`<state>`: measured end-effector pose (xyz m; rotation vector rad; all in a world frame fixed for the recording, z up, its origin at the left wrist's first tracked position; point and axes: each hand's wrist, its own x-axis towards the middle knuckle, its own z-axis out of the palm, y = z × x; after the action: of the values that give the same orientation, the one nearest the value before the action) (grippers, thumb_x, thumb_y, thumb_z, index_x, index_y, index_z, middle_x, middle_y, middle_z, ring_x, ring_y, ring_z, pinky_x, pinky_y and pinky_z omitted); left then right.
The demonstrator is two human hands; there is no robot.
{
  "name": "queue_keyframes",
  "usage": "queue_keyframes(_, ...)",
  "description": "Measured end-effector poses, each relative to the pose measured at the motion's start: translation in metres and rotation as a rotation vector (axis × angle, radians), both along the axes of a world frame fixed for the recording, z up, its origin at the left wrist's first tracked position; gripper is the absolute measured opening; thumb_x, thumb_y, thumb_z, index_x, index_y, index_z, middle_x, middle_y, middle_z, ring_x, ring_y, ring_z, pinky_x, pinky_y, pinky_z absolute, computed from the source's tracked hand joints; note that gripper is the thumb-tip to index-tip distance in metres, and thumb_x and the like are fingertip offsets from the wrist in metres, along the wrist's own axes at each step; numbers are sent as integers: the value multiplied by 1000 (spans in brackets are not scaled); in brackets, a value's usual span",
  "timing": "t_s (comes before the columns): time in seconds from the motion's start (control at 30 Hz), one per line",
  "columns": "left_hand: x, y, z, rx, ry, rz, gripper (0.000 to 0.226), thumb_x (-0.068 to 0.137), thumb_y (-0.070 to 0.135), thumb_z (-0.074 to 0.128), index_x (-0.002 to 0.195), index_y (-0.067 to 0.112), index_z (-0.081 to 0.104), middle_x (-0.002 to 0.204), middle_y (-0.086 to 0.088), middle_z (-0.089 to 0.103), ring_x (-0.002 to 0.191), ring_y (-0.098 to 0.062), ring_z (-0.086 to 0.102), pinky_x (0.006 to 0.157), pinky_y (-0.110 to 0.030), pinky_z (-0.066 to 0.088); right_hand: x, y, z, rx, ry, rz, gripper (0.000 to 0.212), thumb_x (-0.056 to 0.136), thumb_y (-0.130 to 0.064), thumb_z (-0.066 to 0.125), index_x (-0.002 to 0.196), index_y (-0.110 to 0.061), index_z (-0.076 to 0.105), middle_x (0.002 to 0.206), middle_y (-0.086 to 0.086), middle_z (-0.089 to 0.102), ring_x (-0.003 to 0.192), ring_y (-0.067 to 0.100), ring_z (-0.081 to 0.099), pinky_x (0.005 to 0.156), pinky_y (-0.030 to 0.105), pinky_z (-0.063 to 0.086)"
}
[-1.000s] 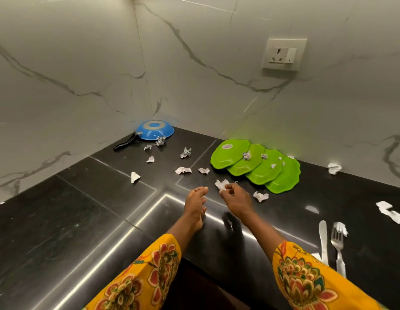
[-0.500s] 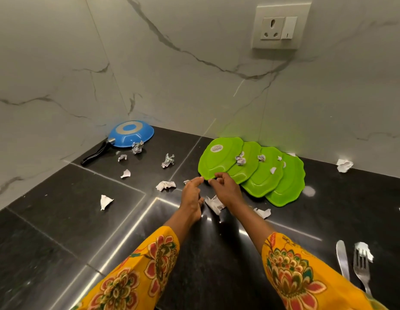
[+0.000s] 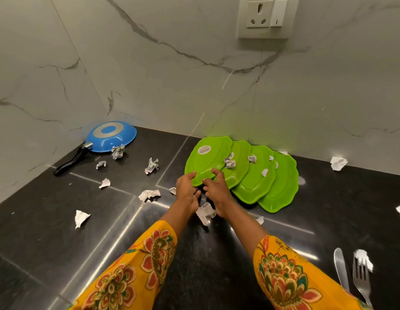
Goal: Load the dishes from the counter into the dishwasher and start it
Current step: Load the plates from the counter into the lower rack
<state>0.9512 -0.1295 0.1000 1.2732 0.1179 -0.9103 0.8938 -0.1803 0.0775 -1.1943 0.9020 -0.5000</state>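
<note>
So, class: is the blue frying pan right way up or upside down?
Upside down: the blue frying pan shows its grey-ringed base facing upward.

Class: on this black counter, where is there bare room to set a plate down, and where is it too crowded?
Free: the near-left counter, between the lone paper scrap and the left sleeve. Also the patch between the green plates and the knife. Crowded: between the blue pan and the plates, strewn with scraps.

Four green plates [image 3: 250, 173] lie upside down, overlapping in a row by the far wall; leftmost plate [image 3: 208, 159] on top, its near edge held.
</note>
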Motion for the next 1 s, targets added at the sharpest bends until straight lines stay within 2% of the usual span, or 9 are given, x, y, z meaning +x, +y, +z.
queue_keyframes(0.07, 5, -6, -5, 12, 11, 44, 10, 92, 13, 47, 87, 17, 54, 78, -5, 57, 64, -16, 48, 62, -27, 40, -2, -2, -2, 24, -27, -8, 44, 91, -6, 44, 131, -22, 33, 82, -2, 54, 67, 8, 50, 58, 22, 40)
queue_keyframes(0.17, 9, -9, -10, 9, 46, 98, 13, 98, 14, 42, 89, 16, 51, 79, -6, 58, 64, -17, 51, 56, -24, 42, -3, -4, -2, 14, -34, -26, 49, 89, -9, 45, 135, -22, 30, 83, 6, 58, 71, 19, 53, 58, 29, 40)
queue_keyframes(0.33, 9, -6, -8, 1, 76, 142, 17, 100, 22, 43, 86, 19, 52, 75, -4, 55, 59, -13, 48, 41, -17, 41, -6, -8, 7, 148, -122, -69, 42, 92, -2, 38, 132, -16, 32, 121, 35, 53, 107, 38, 59, 82, 45, 51)
queue_keyframes(0.43, 4, -2, -8, -7, 87, 177, 20, 100, 33, 39, 94, 20, 53, 75, -2, 55, 59, -12, 49, 43, -20, 37, -4, -8, 11, 195, -200, -116, 38, 94, -1, 40, 130, -8, 40, 121, 22, 59, 98, 24, 59, 69, 28, 51)
queue_keyframes(0.53, -2, 5, -9, -12, 113, 220, 27, 98, 43, 35, 93, 24, 54, 75, 1, 57, 60, -13, 52, 40, -14, 37, -2, -6, 15, 264, -302, -201, 34, 93, 3, 43, 126, -1, 48, 120, 17, 60, 92, 24, 61, 74, 34, 53)
queue_keyframes(0.6, -7, 12, -7, -15, 133, 239, 29, 98, 46, 35, 92, 25, 54, 74, 1, 57, 59, -13, 53, 37, -11, 37, -4, -4, 20, 313, -347, -232, 29, 93, 5, 43, 120, 0, 53, 109, 15, 62, 83, 23, 60, 77, 37, 51)
queue_keyframes(0.67, -13, 19, -4, -19, 147, 257, 28, 97, 44, 38, 87, 25, 55, 72, 1, 57, 57, -12, 52, 36, -10, 37, -7, 0, 25, 363, -369, -229, 24, 93, 6, 44, 108, -7, 57, 96, 11, 63, 77, 21, 59, 70, 35, 51)
queue_keyframes(0.83, -23, 36, 2, -24, 136, 310, 17, 98, 32, 40, 98, 21, 54, 77, -1, 55, 61, -12, 52, 41, -17, 40, -17, 14, 31, 379, -289, -199, 28, 91, 8, 43, 87, -18, 55, 87, 6, 61, 75, 20, 57, 61, 31, 47)
queue_keyframes(1.0, -44, 59, 4, -79, 156, 326, 21, 99, 25, 41, 83, 20, 53, 79, -3, 56, 66, -15, 54, 49, -24, 44, -39, 37, 37, 424, -264, -195, 32, 91, 8, 37, 89, -17, 57, 83, 4, 60, 75, 21, 55, 65, 35, 48)
